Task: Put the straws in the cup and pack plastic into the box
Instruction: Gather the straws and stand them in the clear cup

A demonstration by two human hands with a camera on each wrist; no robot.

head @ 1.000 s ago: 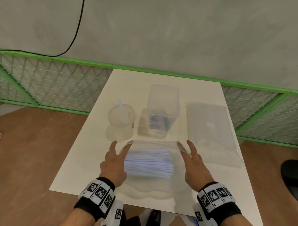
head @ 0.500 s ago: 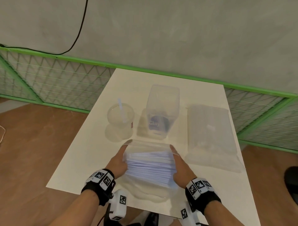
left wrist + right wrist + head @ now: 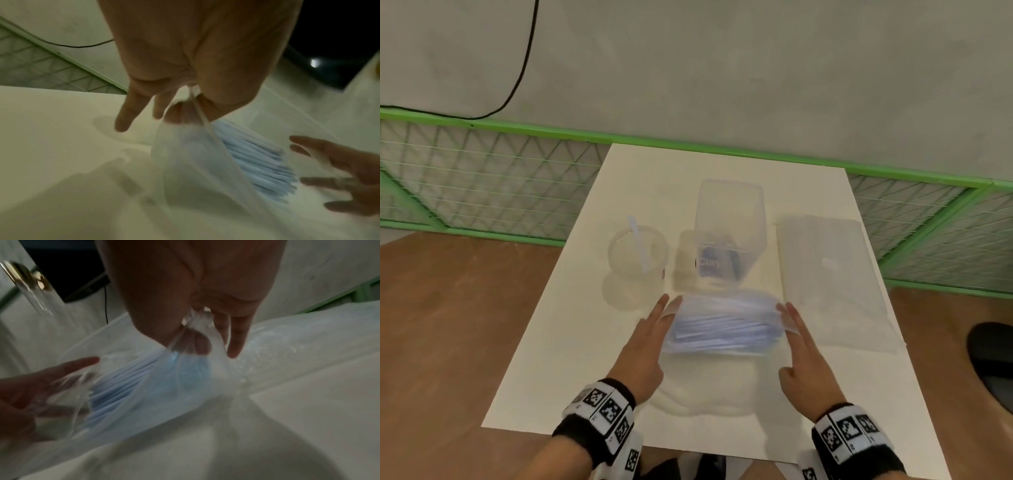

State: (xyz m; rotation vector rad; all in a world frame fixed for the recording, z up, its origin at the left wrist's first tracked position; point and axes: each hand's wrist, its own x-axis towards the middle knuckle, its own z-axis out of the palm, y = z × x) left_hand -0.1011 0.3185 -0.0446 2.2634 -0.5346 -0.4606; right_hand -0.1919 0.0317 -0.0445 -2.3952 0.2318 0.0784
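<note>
While both pinch it, left hand [image 3: 643, 353], right hand [image 3: 803, 359], straw bag [image 3: 722, 325] (lifted).

Left hand [image 3: 642, 356]: thumb and a finger pinch the bag's [image 3: 722, 329] left top corner; remaining fingers extended forward, free. Right hand [image 3: 806, 363]: thumb and a finger pinch the right top corner; other fingers straight. Both wrists carry black bands with printed markers.

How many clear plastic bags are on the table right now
2: the bag of blue straws, pinched at its corners by the left hand and right hand, and a flat bag lying at the right.
</note>
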